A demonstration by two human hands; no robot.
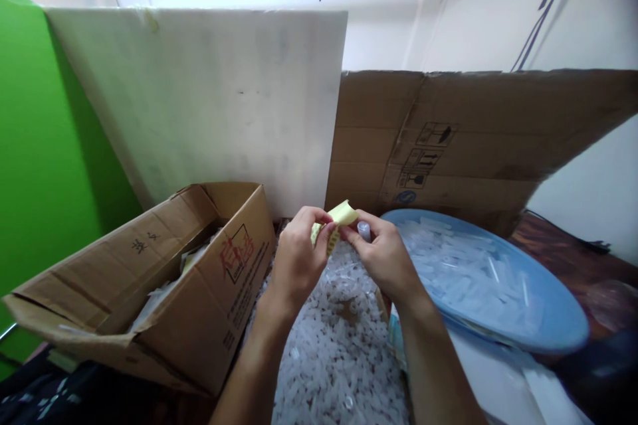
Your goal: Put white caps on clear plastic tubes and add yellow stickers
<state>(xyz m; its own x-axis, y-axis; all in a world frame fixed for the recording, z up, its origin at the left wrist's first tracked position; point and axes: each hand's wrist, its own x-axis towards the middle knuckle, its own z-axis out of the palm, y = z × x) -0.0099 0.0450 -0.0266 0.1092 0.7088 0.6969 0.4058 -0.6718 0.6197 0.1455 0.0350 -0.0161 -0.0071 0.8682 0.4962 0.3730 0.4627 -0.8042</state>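
Note:
In the middle of the head view, a small yellow sheet of paper (343,213) with a printed pattern on its lower part is pinched between both hands. My left hand (302,247) has thumb and forefinger closed on its left side. My right hand (383,251) grips its right side, and a short translucent plastic tube (364,232) is also tucked in those fingers. The paper's top edge curls up. Below the hands spreads a heap of small clear plastic pieces (339,358).
An open cardboard box (244,265) with papers inside stands at left. On the right, a blue basin (573,325) holds many clear plastic pieces. Behind are a white board (224,106) and a cardboard sheet (478,126). A green panel (44,139) borders the far left.

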